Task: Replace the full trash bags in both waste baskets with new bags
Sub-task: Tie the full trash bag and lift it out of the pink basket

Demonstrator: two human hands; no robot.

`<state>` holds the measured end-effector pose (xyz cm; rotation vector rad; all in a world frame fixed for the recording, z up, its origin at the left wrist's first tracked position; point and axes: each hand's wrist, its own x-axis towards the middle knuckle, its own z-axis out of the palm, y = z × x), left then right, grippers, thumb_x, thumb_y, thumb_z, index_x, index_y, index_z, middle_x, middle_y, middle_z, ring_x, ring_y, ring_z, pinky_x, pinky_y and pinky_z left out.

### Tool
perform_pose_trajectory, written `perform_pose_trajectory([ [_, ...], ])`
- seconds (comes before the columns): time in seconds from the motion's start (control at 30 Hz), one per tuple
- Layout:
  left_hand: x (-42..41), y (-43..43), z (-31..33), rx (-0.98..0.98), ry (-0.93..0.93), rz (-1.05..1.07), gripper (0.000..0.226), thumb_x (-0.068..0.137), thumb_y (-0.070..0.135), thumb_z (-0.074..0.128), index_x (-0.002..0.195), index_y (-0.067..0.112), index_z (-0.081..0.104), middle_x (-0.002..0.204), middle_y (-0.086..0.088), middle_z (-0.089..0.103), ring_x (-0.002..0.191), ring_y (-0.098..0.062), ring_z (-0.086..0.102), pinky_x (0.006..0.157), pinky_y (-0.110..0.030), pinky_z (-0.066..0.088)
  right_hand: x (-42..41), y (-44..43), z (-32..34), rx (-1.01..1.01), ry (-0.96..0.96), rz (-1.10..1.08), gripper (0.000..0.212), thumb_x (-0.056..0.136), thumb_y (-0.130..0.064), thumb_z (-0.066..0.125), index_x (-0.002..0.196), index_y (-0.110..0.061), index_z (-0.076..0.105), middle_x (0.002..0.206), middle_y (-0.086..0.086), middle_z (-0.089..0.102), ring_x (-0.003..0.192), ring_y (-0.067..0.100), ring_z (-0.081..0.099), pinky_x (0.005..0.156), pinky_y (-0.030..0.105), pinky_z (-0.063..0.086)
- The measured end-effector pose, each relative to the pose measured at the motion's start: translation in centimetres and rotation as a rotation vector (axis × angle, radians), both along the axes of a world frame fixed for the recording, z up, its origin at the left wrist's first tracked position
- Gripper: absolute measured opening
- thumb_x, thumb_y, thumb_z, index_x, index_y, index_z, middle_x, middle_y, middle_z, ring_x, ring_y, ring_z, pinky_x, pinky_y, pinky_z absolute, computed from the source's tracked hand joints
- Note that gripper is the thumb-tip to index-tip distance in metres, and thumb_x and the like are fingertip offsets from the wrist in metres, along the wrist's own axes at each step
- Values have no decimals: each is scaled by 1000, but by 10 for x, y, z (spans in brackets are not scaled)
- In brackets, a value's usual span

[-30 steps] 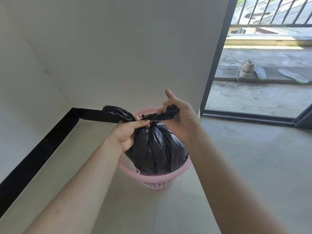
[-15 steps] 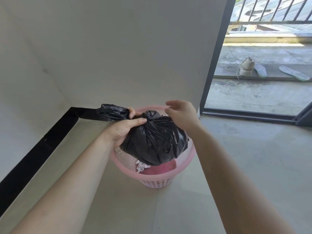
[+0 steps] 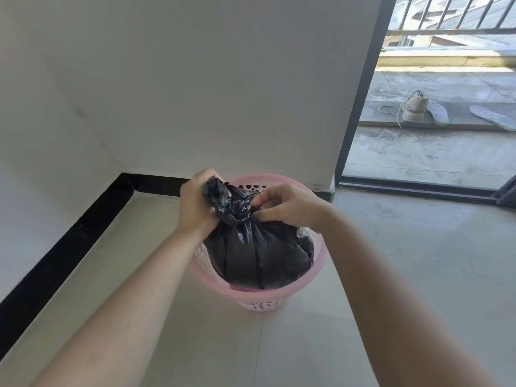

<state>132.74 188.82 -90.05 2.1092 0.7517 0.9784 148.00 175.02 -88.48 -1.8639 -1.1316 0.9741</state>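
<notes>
Bag (image 3: 259, 255) neck between left hand (image 3: 195, 203), right hand (image 3: 284, 205) (gripped).

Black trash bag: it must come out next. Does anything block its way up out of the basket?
Nothing visible; left hand and right hand grip the black trash bag by its neck above the pink basket.

A pink waste basket (image 3: 259, 304) stands on the pale tiled floor (image 3: 446, 247), close to the white wall (image 3: 195, 93).

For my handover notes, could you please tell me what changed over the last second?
The right hand, which had let go of the black trash bag, returned and pinches its knotted neck; the left hand shifted its grip onto the bunched top. The pink basket stayed put.
</notes>
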Motion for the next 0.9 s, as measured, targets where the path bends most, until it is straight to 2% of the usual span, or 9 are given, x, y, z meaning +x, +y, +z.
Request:
perform_pose_trajectory([
  [0.07,2,-8,-2,2,-12,90,28,72,-3,64,73,21,50,64,4,51,60,-16,44,59,-29,40,-3,2,-4,-15,-54,16,22,77,-18,79,87,-35,68,80,-12,62,72,2,59,75,22,48],
  [0.13,5,-11,-2,-74,-21,164,23,76,-5,64,85,9,48,67,6,49,58,-9,39,54,-15,35,-5,3,-9,-6,-62,3,28,75,-13,76,89,-34,64,84,-6,57,71,6,55,71,26,44],
  [0.23,8,-14,-5,-318,-60,126,21,85,-10,58,91,8,52,76,5,53,64,-7,47,53,-8,40,-7,4,-13,41,-78,-15,27,74,-8,73,88,-30,64,81,-1,59,66,12,55,64,28,45],
  [0.3,7,-18,-5,-615,-136,38,25,90,-15,53,91,10,56,79,0,58,68,-10,56,57,-15,49,-7,4,-13,84,-97,-31,26,74,-4,72,84,-27,64,76,-2,64,62,10,56,61,25,49],
  [0.37,6,-18,-3,-746,-186,-117,25,89,-15,54,86,9,61,80,-4,65,71,-13,63,65,-24,54,-7,4,-13,112,-116,-70,24,74,-1,70,82,-23,64,65,-9,61,53,5,53,56,18,45],
  [0.53,9,-16,11,-1090,-205,-196,31,94,-4,43,103,11,67,93,-8,70,73,-17,69,60,-22,56,-4,1,-17,137,-76,-145,20,76,-1,72,85,-19,68,61,-11,59,48,3,50,52,13,42],
  [0.67,12,-19,9,-1197,-290,-181,19,91,9,57,105,9,69,94,-9,73,81,-21,71,69,-29,59,-1,-5,-15,101,-29,-35,25,79,-2,75,85,-27,74,70,-16,69,61,-6,61,69,9,46],
  [0.8,15,-18,-3,-1121,-315,-147,16,91,9,64,105,15,68,102,-8,72,92,-22,69,81,-34,60,-2,-5,-14,-51,62,130,32,81,-9,71,94,-37,79,102,-13,76,101,3,68,102,26,48],
  [0.9,13,-17,-11,-1057,-321,-147,15,89,7,65,95,22,68,106,-8,69,99,-23,67,88,-36,57,0,-4,-10,-89,62,130,28,80,-21,70,95,-43,79,108,-17,74,111,3,63,109,29,42],
])
